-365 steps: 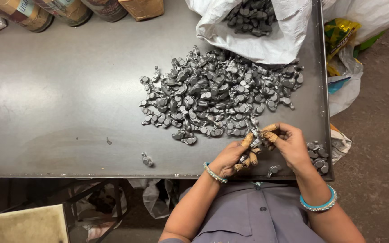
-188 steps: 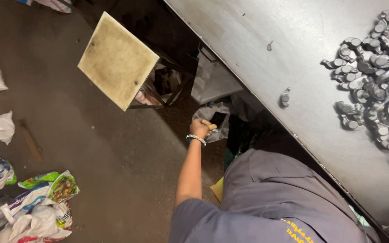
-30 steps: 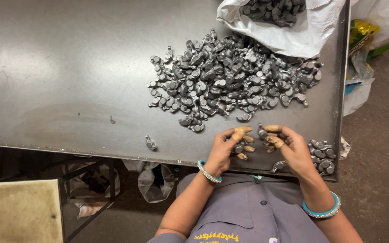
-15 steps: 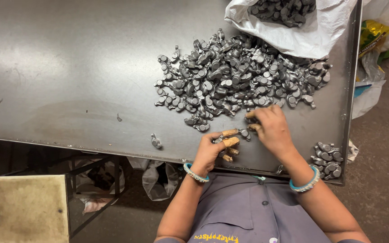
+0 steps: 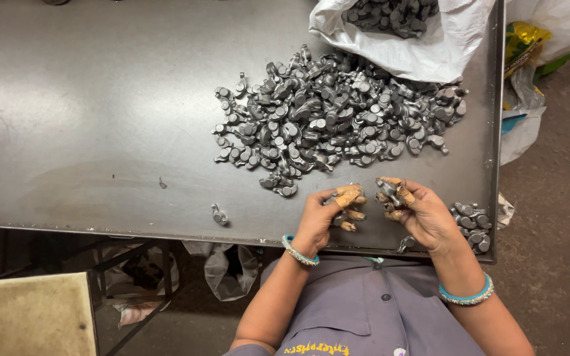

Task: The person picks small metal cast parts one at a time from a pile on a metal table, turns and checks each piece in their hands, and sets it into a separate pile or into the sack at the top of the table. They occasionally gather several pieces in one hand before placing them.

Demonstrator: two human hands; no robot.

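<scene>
Small grey metal part (image 5: 388,189), pinched in our right hand (image 5: 419,212) over the table (image 5: 87,112) edge.
We judge it dense, rigid, slick (grip its thicker body); left hand (image 5: 330,212) curled, contents unclear.

A grey metal table (image 5: 87,99) carries the lot. A big heap of small metal parts (image 5: 331,122) lies right of centre, a white sack (image 5: 423,46) at one o'clock, a small cluster (image 5: 471,224) at four (by the edge), and one stray part (image 5: 219,215) at seven.
</scene>
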